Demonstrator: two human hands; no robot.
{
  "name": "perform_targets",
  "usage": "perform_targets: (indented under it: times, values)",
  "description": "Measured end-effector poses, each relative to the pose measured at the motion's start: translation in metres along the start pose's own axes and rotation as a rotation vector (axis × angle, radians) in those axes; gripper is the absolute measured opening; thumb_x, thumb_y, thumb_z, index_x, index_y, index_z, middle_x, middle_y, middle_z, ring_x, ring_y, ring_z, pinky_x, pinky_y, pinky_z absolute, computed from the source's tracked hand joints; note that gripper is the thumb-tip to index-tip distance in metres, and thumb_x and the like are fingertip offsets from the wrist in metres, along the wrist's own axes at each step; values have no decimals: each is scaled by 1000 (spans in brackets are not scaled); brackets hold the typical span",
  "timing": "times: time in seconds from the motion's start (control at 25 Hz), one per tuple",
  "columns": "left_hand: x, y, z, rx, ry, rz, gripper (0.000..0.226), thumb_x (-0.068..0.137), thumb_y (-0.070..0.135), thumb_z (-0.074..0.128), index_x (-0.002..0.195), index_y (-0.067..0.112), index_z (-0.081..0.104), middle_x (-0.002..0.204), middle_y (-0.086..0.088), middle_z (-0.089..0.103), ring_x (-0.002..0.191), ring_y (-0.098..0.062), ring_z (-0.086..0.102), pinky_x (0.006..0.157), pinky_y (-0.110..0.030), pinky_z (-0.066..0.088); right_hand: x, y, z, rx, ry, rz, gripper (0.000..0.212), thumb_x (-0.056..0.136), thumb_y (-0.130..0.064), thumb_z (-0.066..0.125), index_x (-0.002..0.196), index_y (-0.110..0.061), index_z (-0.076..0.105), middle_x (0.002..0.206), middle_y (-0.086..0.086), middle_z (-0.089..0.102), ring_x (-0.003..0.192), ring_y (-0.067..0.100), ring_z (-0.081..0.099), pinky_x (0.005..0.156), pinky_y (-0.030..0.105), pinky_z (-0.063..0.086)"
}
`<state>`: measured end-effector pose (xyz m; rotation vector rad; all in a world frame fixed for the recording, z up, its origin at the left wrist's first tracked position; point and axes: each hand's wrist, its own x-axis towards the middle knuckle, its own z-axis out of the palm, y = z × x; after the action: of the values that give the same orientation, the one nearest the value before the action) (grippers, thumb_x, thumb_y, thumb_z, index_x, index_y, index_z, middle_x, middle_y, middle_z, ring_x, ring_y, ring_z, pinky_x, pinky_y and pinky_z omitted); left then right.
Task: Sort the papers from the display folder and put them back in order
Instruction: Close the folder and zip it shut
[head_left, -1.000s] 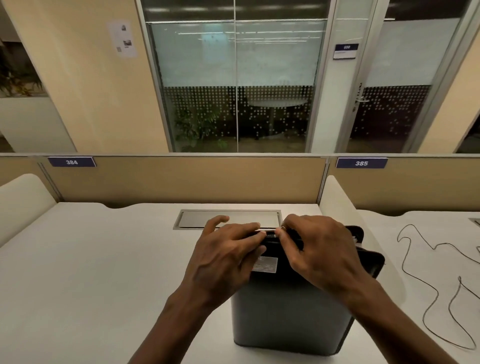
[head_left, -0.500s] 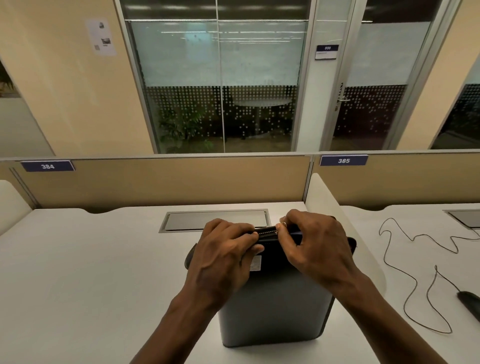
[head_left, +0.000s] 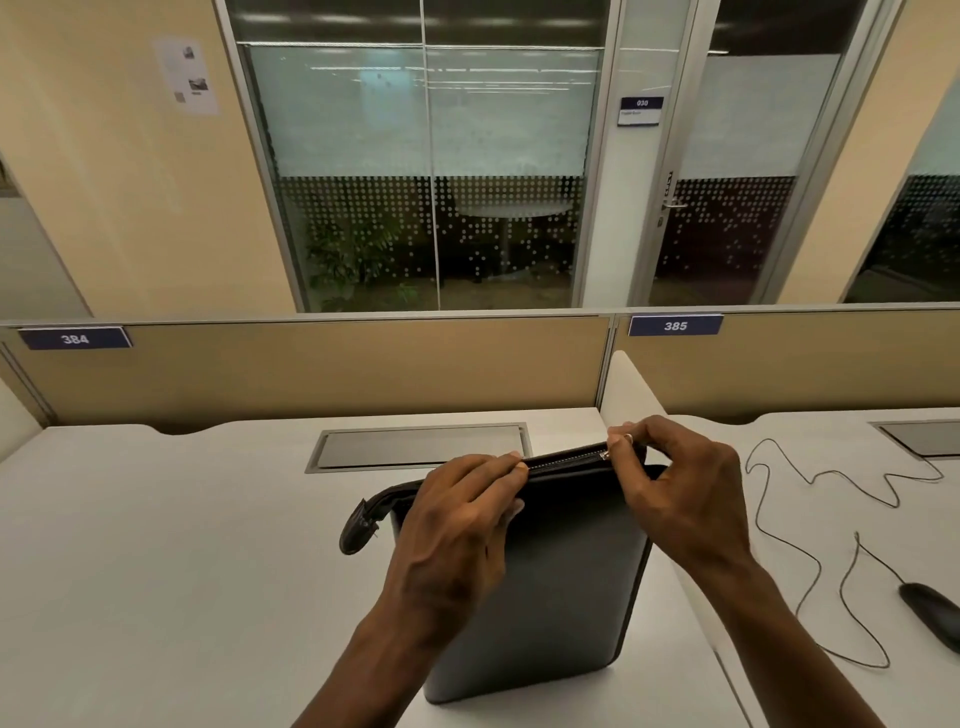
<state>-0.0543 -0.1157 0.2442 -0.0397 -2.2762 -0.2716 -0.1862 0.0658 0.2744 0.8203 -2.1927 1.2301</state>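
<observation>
None of the papers is out yet; you are at the very first stage, opening the case. The black, flat, zip-round leather-look display folder (head_left: 550, 587) lies on the white desk (head_left: 156, 545) directly in front of you, its far edge lifted toward you between both hands. Your left hand (head_left: 457, 525) grips that far edge, fingers curled over the top and fingertips pressed against the zip line to steady it. Your right hand (head_left: 680, 493) pinches what looks like the small metal zip pull (head_left: 605, 455) between thumb and forefinger, though the pull itself is tiny and partly covered, so I cannot be sure of the exact hold. A short run of silver zip teeth (head_left: 563, 460) shows between your two hands. At the left corner a flap of the folder's edge (head_left: 363, 525) curls loose, which suggests that stretch is undone.

What remains, as I judge it: finish the zip, lay the folder open, draw out the sheets, order them, and return them. A thin dark cable (head_left: 810, 525) and a black mouse (head_left: 930, 613) lie on the neighbouring desk to your right, well apart from the folder.
</observation>
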Motion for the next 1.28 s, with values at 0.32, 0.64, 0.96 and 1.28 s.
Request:
perform_targets:
  times: [0.32,0.64,0.96,1.28]
  values:
    - [35,45,28,89,-134,45,42,89,29,72,129,18,65,131,-7,65,112,-27,64,94,-41,54,-16,-1,12,170,45,129,17,91,-36,64,88,-20,70,106,-13,72,106,2,66,93,31,58]
    - [24,42,32,107,-74,84,38,88,19,73,125,14,69,130,-4,67,109,-23,65,88,-37,55,-17,28,-3,469,40,566,17,95,-23,67,82,-14,70,80,6,72,84,25,69,76,37,60]
    - [25,44,34,51,-31,57,26,88,20,73,114,17,75,123,0,71,94,-24,68,76,-35,55,-39,47,2,926,-1,1029,18,96,-16,59,85,-10,72,81,8,70,83,24,65,75,35,52]
    - [28,44,34,44,-40,21,27,87,19,76,114,17,75,121,1,71,99,-23,69,80,-36,55,-101,95,43,842,-85,1226,16,82,-19,71,78,-4,67,86,16,65,86,30,60,92,48,54]
